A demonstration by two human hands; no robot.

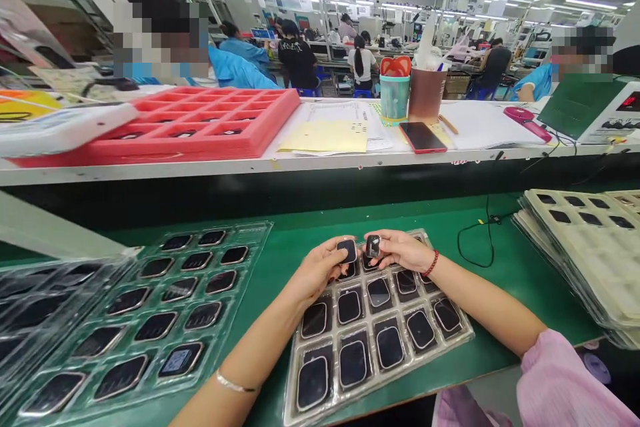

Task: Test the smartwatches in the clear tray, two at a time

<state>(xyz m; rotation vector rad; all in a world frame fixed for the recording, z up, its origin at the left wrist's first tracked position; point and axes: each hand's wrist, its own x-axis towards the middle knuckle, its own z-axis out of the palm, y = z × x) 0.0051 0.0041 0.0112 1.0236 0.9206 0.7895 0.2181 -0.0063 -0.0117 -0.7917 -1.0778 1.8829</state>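
My left hand (316, 272) pinches a square smartwatch body (347, 251) with a dark screen and a light metal edge. Close beside it, my right hand (404, 251) grips a small glossy black piece (373, 246); its exact kind is not clear. Both hands hover over the far part of a clear plastic tray (470, 332), which holds rows of similar dark-screened watch bodies (313, 381). To the left, another clear tray (263, 235) carries several more, and one watch screen (181, 359) there is lit. My hands hide some far cells.
A stack of cream trays (575, 260) stands at the right, near a thin black cable (475, 263). More clear trays (45, 320) lie far left. On the raised shelf are a red foam tray (260, 127), a phone (423, 137), cups (395, 97) and papers. People sit beyond.
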